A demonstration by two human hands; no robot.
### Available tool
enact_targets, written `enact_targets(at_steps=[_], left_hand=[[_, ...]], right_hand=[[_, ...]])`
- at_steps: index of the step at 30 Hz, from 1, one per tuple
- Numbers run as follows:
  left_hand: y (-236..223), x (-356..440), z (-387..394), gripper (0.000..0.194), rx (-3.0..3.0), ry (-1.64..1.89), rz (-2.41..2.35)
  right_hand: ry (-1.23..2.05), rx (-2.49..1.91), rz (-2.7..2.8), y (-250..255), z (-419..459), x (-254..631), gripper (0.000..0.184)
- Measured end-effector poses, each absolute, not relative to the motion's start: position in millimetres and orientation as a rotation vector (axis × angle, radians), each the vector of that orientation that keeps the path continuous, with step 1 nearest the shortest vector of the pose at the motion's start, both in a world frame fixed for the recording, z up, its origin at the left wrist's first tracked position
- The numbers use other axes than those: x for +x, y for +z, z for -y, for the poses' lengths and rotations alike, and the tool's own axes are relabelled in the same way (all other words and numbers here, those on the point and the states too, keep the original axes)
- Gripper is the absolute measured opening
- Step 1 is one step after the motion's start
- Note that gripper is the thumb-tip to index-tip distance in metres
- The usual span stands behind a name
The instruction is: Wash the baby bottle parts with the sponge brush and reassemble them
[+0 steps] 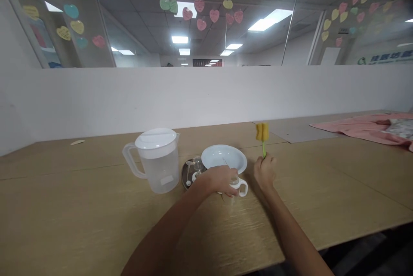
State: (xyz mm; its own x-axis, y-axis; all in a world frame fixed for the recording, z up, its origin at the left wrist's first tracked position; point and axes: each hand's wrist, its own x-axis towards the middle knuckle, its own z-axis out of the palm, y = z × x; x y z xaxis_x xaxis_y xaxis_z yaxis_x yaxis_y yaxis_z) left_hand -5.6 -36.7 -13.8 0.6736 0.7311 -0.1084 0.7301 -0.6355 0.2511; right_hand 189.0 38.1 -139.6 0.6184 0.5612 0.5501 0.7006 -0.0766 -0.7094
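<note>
My left hand [222,177] is closed over a small clear cup with a white handle [244,187], held near the table's front. It looks like a baby's drinking cup, and my fingers cover much of it. To its right, my right hand [266,171] grips the green stick of a sponge brush [262,132]. The brush stands upright with its yellow sponge head on top, apart from the cup. Just behind my left hand is a white bowl [240,156]. A dark round tray [184,178] beside it carries small clear and white parts, partly hidden by my left forearm.
A lidded translucent pitcher [160,168] stands left of the tray, its handle to the left. Pink cloth [361,129] lies at the far right of the wooden table [80,216]. A white wall [193,95] with glass above closes off the back.
</note>
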Motion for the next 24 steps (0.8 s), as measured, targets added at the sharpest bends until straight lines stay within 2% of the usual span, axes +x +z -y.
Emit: enact_targets(at_steps=[3,6,11,16,21,24], left_hand=[[-14,-4,36,0.043,2.601,0.003,-1.153],[-5,-10,34,0.045,2.535,0.191,-1.070],[2,-24,17,0.049,2.301,0.807,-1.010],[-14,-30,-15,0.050,1.955,1.354,-0.999],[-25,-31,-30,0.055,1.817,1.455,-1.092],[-26,-31,-31,0.052,1.977,1.471,-1.180]], right_hand=[[-0.180,-1.701,1.084,-142,-39,192,0.041],[-0.222,-1.601,1.108,-140,-37,193,0.039],[-0.144,-1.570,1.101,-135,-35,189,0.043],[0.037,-1.607,0.954,-141,-40,190,0.041],[0.132,-1.532,0.854,-145,-46,199,0.018],[0.167,-1.490,0.836,-142,-45,200,0.018]])
